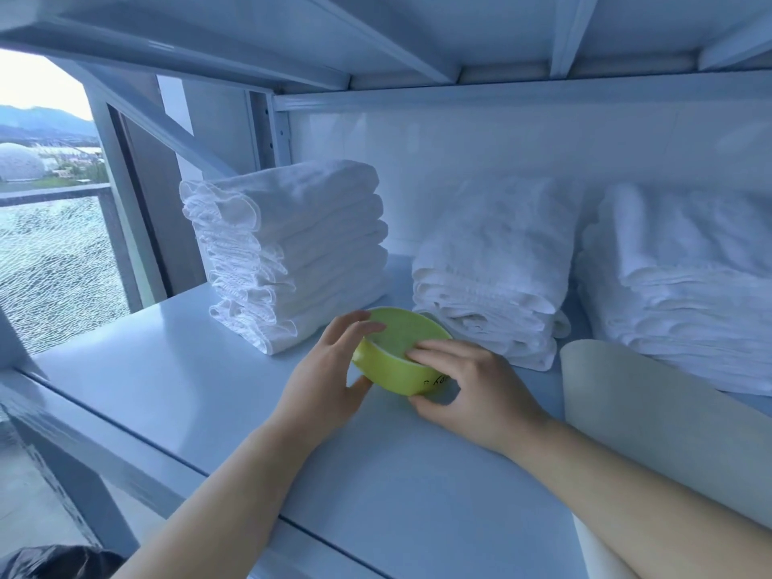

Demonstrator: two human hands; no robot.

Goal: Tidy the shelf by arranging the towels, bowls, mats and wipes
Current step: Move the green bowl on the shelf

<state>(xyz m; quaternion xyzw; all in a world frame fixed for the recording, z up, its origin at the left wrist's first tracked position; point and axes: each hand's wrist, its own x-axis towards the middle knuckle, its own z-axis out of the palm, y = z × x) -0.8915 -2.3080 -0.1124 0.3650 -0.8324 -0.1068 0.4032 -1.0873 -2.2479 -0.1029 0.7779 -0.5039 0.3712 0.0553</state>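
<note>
Both forearms lie across the bottom edge, nearest the lens. L hand (330, 361) grips the green bowl (388, 369) on its left side, fingers (359, 328) curled over the rim & thumb under the wall. R hand (476, 390) grips the right side, fingers over the rim into the inside, thumb beneath the base. The two-handed hold is prob. to steady & aim it. The bowl is at the shelf's front-middle, tilted a bit; can't tell if it touches down. Behind, 3 white towel piles stand in a row along the back, prob. to leave the front free for small stuff: left stack (288, 252) w/ frilly hems facing out, middle stack (493, 269) just behind the bowl, right stack (685, 286). A rolled mat (668, 432) lies in front of the right stack, beside the R forearm. The shelf (167, 390) is pale, smooth, slightly glossy. A window (50, 244) at far left shows water & hills; a ribbed upper shelf (417, 35) sits overhead.
</note>
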